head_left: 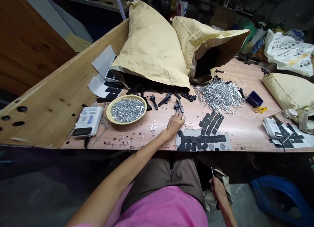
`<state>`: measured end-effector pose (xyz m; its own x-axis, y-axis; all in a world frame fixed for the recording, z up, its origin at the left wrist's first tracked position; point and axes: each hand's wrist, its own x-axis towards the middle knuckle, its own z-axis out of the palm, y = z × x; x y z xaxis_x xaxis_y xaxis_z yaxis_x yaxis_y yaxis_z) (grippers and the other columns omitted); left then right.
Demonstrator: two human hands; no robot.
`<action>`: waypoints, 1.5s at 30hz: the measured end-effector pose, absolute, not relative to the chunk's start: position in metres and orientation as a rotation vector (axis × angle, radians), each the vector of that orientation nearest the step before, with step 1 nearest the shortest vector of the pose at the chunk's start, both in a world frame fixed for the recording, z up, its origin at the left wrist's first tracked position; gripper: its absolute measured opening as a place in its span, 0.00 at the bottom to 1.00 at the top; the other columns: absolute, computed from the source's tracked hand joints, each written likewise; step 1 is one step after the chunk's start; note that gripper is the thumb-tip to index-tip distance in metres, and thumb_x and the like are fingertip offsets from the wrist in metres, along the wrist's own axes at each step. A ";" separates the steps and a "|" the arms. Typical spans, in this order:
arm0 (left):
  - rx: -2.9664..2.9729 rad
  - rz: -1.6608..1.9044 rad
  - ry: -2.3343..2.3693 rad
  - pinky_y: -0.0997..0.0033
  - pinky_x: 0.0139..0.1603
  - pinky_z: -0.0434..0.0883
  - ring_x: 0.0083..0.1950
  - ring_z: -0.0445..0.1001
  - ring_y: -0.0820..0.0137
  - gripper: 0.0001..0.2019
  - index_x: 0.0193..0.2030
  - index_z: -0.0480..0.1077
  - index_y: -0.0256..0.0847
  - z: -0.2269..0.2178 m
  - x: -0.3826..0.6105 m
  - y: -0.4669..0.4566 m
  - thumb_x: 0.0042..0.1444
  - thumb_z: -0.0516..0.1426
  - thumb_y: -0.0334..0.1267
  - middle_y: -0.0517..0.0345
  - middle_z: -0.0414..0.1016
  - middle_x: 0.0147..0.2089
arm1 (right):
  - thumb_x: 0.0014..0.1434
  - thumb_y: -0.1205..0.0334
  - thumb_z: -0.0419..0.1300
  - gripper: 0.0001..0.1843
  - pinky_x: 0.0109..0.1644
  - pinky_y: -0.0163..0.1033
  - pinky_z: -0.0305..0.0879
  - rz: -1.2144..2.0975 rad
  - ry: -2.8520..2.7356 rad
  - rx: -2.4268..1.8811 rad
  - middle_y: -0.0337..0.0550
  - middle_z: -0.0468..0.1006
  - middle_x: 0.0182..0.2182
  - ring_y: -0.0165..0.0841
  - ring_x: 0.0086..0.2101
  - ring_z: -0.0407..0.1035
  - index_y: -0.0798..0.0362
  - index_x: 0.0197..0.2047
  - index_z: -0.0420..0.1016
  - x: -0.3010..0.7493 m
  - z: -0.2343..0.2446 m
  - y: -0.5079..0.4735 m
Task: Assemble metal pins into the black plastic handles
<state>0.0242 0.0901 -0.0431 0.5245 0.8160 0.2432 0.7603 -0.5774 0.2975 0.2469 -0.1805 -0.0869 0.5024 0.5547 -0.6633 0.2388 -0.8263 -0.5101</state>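
Black plastic clips lie just beyond the left hand, whose fingers pinch at one, its long axis toward the table's far edge. Below the near edge, the right hand grips what may be a thin pin.

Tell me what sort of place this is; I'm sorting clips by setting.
Probably a small assembly workshop: a wooden workbench holds a pile of metal pins, a bowl of small nuts and sacks of black plastic parts.
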 end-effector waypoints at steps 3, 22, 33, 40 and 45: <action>2.624 0.541 1.271 0.61 0.46 0.68 0.51 0.66 0.60 0.08 0.33 0.73 0.40 -0.038 0.025 0.095 0.57 0.53 0.28 0.47 0.73 0.47 | 0.51 0.45 0.48 0.20 0.36 0.47 0.70 0.890 -0.934 -2.536 0.53 0.77 0.31 0.45 0.35 0.74 0.52 0.34 0.71 0.257 -0.099 -0.188; 0.950 1.340 1.413 0.77 0.24 0.62 0.22 0.63 0.76 0.14 0.37 0.70 0.37 -0.012 -0.062 -0.023 0.52 0.55 0.47 0.64 0.65 0.22 | 0.63 0.69 0.46 0.15 0.38 0.35 0.62 0.395 -2.501 -1.401 0.49 0.73 0.40 0.35 0.39 0.68 0.55 0.49 0.70 0.056 -0.030 0.075; 0.572 1.142 1.315 0.81 0.15 0.44 0.15 0.47 0.84 0.23 0.51 0.69 0.31 -0.021 -0.084 -0.007 0.50 0.57 0.43 0.70 0.57 0.19 | 0.55 0.75 0.51 0.09 0.33 0.35 0.58 0.383 -2.581 -1.455 0.48 0.73 0.32 0.35 0.34 0.65 0.53 0.28 0.67 0.037 -0.033 0.105; 0.596 1.101 1.231 0.81 0.15 0.44 0.14 0.46 0.84 0.23 0.52 0.70 0.34 -0.009 -0.076 -0.006 0.51 0.57 0.44 0.70 0.57 0.19 | 0.56 0.67 0.51 0.02 0.35 0.34 0.66 0.731 -2.042 -1.375 0.39 0.74 0.29 0.30 0.30 0.69 0.52 0.34 0.64 0.051 -0.027 0.072; 0.734 1.093 1.194 0.80 0.16 0.45 0.16 0.46 0.84 0.25 0.52 0.71 0.33 -0.005 -0.063 -0.010 0.50 0.55 0.46 0.70 0.56 0.19 | 0.50 0.61 0.59 0.08 0.38 0.37 0.68 1.077 -1.398 -1.213 0.38 0.75 0.29 0.31 0.31 0.72 0.51 0.34 0.65 0.059 -0.019 0.040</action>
